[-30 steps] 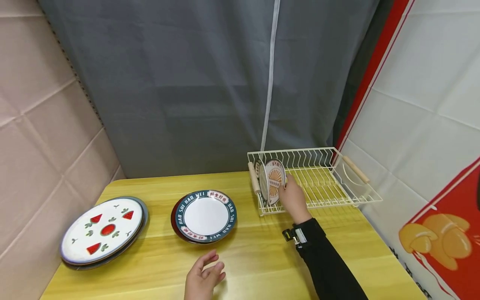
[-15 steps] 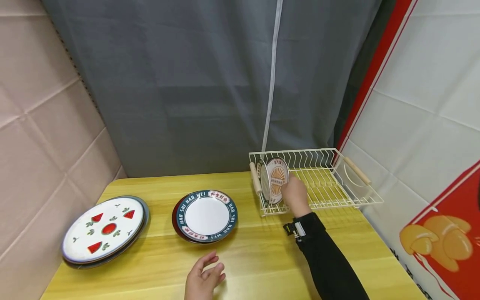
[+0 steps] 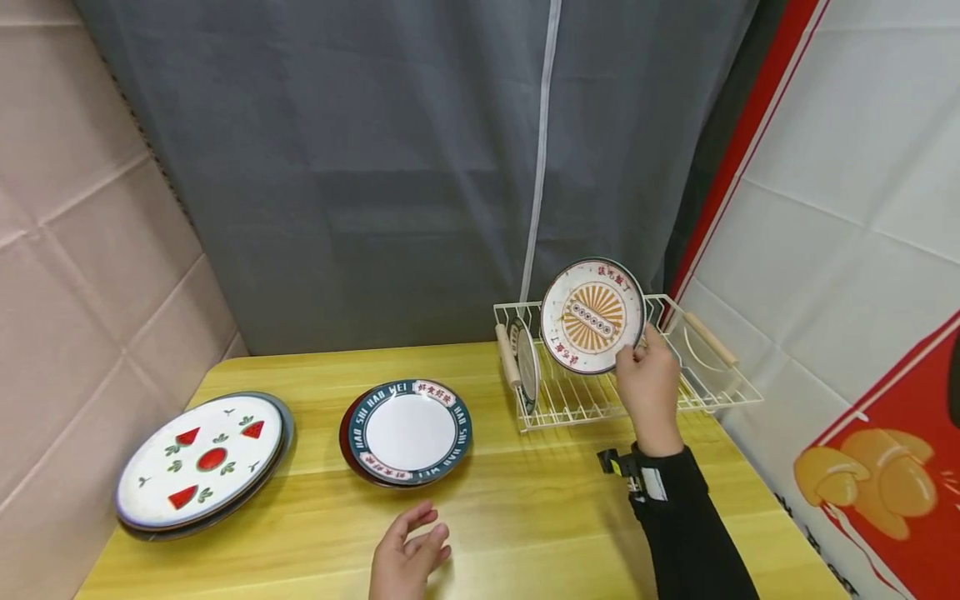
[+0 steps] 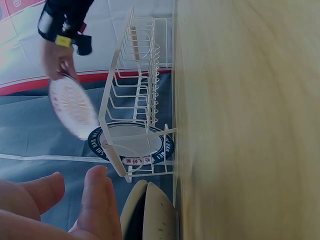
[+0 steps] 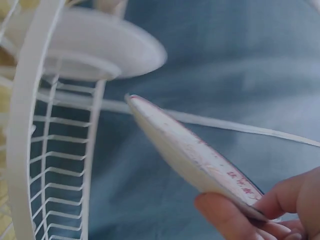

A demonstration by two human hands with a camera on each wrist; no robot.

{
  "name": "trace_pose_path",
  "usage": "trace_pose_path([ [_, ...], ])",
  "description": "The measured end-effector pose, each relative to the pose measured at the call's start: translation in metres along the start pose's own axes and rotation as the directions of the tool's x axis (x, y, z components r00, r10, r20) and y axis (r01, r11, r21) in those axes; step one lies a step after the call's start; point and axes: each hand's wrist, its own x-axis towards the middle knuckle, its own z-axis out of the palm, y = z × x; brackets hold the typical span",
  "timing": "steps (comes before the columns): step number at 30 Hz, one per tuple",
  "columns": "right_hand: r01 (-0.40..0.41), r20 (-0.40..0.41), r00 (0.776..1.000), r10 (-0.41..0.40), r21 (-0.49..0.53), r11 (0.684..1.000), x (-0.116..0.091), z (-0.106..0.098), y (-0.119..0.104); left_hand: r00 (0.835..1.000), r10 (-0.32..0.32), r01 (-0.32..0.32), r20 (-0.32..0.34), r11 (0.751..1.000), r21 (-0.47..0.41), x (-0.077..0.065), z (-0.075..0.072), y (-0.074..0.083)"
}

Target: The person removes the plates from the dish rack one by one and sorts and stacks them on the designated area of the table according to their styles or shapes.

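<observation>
My right hand [image 3: 651, 387] pinches the rim of a white plate [image 3: 592, 317] with an orange sunburst pattern and red lettering. In the head view the plate is raised over the cream wire dish rack [image 3: 585, 408], its patterned face toward me. Up close in the right wrist view, thumb and fingers grip the edge of that plate [image 5: 195, 155]. Another plate [image 3: 527, 362] stands upright in the rack's left end. Near the table's front, my left hand [image 3: 408, 554] holds nothing, its fingers loosely bent. Just beyond it lies a blue-rimmed plate [image 3: 411, 433] stacked on a dark red one [image 3: 349, 450].
Large plates are stacked at the left, topped by a white one with watermelon designs [image 3: 225, 433]. The rack has wooden handles [image 3: 711, 337]. A grey curtain [image 3: 375, 208] hangs behind the yellow wood-grain table [image 3: 517, 525], with a white panel at the right.
My right hand has lifted the sunburst plate from its upright place at the rack's left, carrying it up and to the right. The left hand has stayed put.
</observation>
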Motion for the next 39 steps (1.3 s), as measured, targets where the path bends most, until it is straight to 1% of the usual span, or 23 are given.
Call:
trace_pose_path([
  [3,-0.087,0.041,0.996,0.083,0.108,0.990,-0.014,-0.014,-0.006,0.999,-0.038,0.038,-0.001,0.999,0.025,0.000,0.002,0.007],
  [4,-0.115,0.060,0.992,0.107,0.151,0.982,-0.018,-0.017,-0.007,0.997,-0.074,0.075,-0.009,0.996,0.041,0.000,0.003,0.011],
  [5,-0.146,0.082,0.988,0.132,0.196,0.970,-0.023,-0.020,-0.008,0.997,-0.072,0.072,-0.010,0.996,0.045,0.001,0.002,0.008],
  [7,-0.203,0.119,0.977,0.175,0.289,0.936,-0.033,-0.023,-0.008,0.999,-0.035,0.036,-0.014,0.999,0.026,0.007,-0.003,-0.007],
  [9,-0.259,0.166,0.963,0.211,0.359,0.897,-0.045,-0.022,-0.006,1.000,0.016,-0.016,-0.008,1.000,0.002,0.014,-0.009,-0.028],
  [10,-0.281,0.190,0.956,0.222,0.396,0.874,-0.051,-0.021,-0.005,0.998,0.059,-0.059,0.002,0.998,-0.020,0.017,-0.013,-0.038],
  [11,-0.309,0.218,0.947,0.236,0.414,0.857,-0.058,-0.020,-0.005,0.997,0.082,-0.082,0.004,0.996,-0.031,0.020,-0.015,-0.046],
  [12,-0.331,0.243,0.938,0.246,0.423,0.843,-0.064,-0.018,-0.004,0.996,0.093,-0.092,0.007,0.995,-0.038,0.021,-0.016,-0.049],
  [15,-0.407,0.334,0.901,0.277,0.425,0.809,-0.082,-0.011,-0.002,0.994,0.107,-0.107,0.023,0.994,-0.030,0.021,-0.016,-0.047],
  [17,-0.446,0.384,0.877,0.289,0.427,0.786,-0.092,-0.007,-0.001,0.997,0.079,-0.079,0.011,0.997,-0.005,0.019,-0.012,-0.038],
  [19,-0.481,0.419,0.855,0.304,0.425,0.767,-0.101,-0.002,0.000,0.997,0.075,-0.076,0.016,0.997,0.005,0.018,-0.011,-0.031],
  [21,-0.504,0.444,0.840,0.314,0.422,0.753,-0.110,0.002,0.002,0.997,0.082,-0.082,0.018,0.997,0.014,0.017,-0.010,-0.024],
  [22,-0.515,0.453,0.832,0.321,0.415,0.750,-0.114,0.004,0.003,0.998,0.069,-0.069,0.012,0.997,0.021,0.015,-0.008,-0.017],
  [24,-0.541,0.471,0.814,0.340,0.400,0.740,-0.121,0.008,0.005,0.996,0.087,-0.087,0.028,0.996,0.011,0.015,-0.008,-0.015],
  [26,-0.559,0.490,0.798,0.351,0.384,0.735,-0.129,0.011,0.008,0.997,0.076,-0.077,0.017,0.997,0.016,0.012,-0.005,-0.008],
  [27,-0.568,0.498,0.791,0.355,0.381,0.729,-0.132,0.013,0.009,0.994,0.108,-0.108,0.025,0.994,0.000,0.014,-0.006,-0.011],
  [28,-0.576,0.506,0.784,0.359,0.376,0.726,-0.135,0.015,0.010,0.997,0.076,-0.076,0.014,0.997,0.014,0.013,-0.004,-0.007],
  [30,-0.590,0.524,0.771,0.361,0.375,0.715,-0.141,0.017,0.012,0.996,0.083,-0.083,0.017,0.996,0.012,0.015,-0.005,-0.011],
  [31,-0.594,0.532,0.766,0.361,0.371,0.714,-0.144,0.019,0.013,0.998,0.067,-0.067,0.008,0.998,0.021,0.016,-0.004,-0.012],
  [33,-0.607,0.549,0.754,0.360,0.374,0.701,-0.149,0.022,0.014,0.995,0.102,-0.102,0.018,0.995,-0.001,0.021,-0.008,-0.025],
  [34,-0.614,0.560,0.746,0.360,0.370,0.697,-0.152,0.023,0.015,0.996,0.085,-0.085,0.012,0.996,-0.001,0.023,-0.008,-0.027],
  [36,-0.624,0.582,0.731,0.355,0.362,0.692,-0.158,0.026,0.017,0.993,0.119,-0.118,0.020,0.992,-0.032,0.028,-0.012,-0.040],
  [39,-0.634,0.622,0.706,0.338,0.341,0.694,-0.168,0.030,0.022,0.986,0.158,-0.155,0.045,0.987,-0.049,0.027,-0.014,-0.040],
])
